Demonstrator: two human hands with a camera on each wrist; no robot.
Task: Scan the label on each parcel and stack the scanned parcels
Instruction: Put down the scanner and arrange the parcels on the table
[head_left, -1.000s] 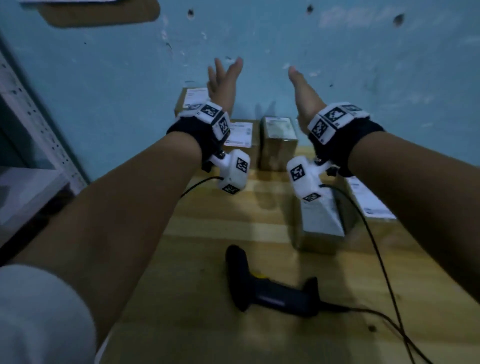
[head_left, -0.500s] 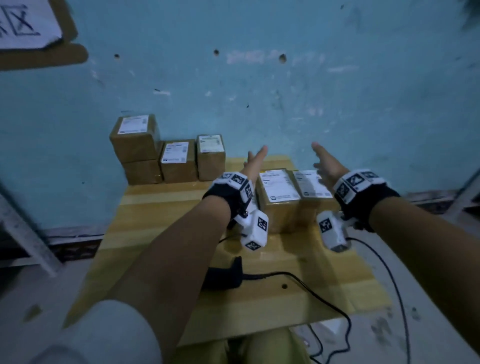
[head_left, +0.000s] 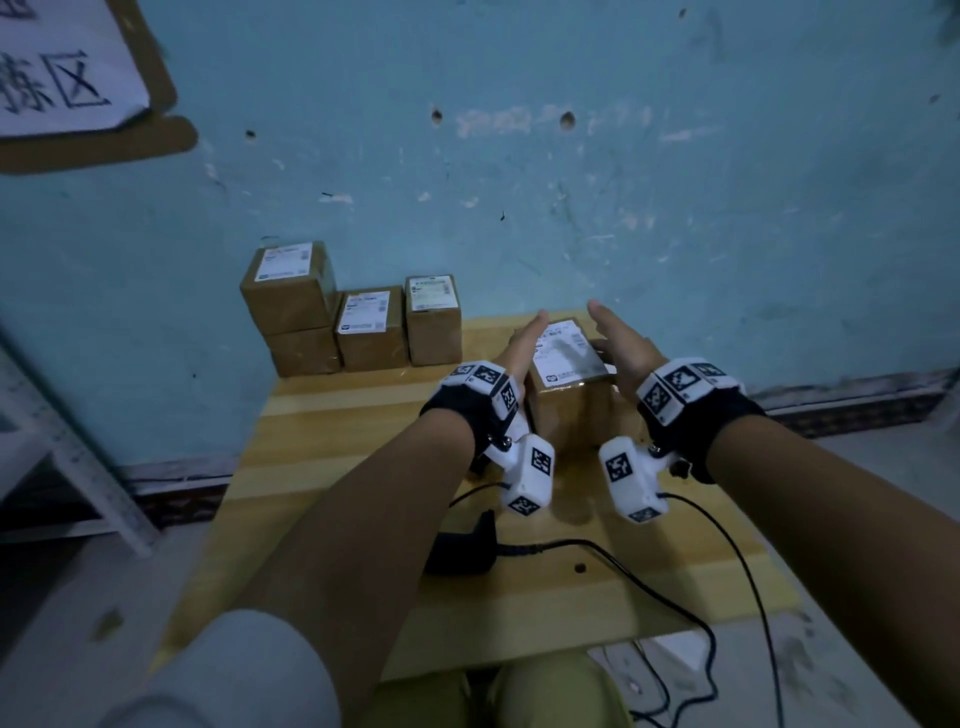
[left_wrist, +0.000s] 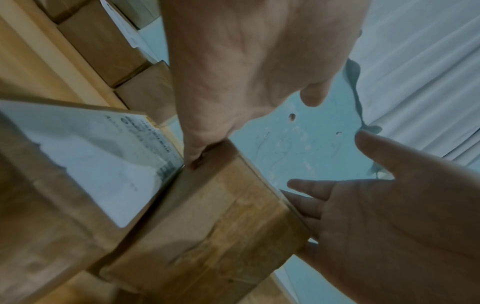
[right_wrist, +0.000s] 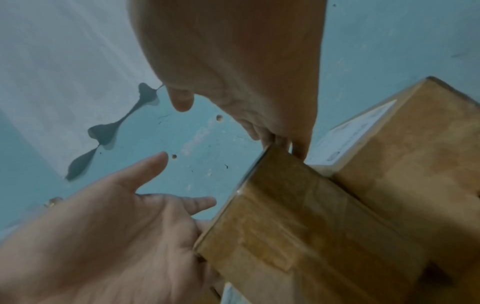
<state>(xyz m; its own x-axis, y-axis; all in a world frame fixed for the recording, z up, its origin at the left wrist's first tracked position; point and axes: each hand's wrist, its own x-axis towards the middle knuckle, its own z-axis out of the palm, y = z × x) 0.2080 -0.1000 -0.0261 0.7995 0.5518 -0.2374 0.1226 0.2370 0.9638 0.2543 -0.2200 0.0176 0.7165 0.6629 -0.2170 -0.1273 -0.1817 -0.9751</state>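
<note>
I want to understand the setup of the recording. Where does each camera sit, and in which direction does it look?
Head: worn on the head, looks forward and down at the table; both forearms, left hand and right hand flank the near parcel.
Left wrist: looks along the left hand at that parcel; both palms show.
Right wrist: looks along the right hand at it; both palms show.
Shared: all three show the parcel and the blue wall.

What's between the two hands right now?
A labelled parcel sits between the left hand and right hand, clearest in the head view.
</note>
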